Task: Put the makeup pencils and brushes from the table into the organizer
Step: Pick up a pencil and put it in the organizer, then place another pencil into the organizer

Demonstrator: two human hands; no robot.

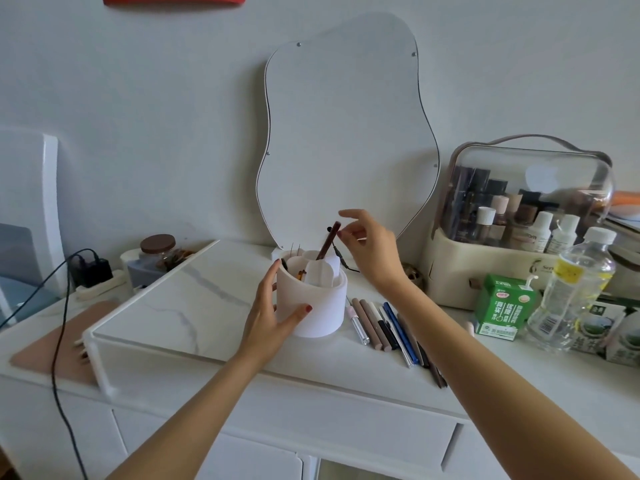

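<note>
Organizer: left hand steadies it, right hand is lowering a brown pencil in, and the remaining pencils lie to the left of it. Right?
Not quite. In the head view the remaining pencils lie to the right of the organizer, not the left. The rest holds: the left hand steadies it and the right hand has the brown pencil at its top.
</note>
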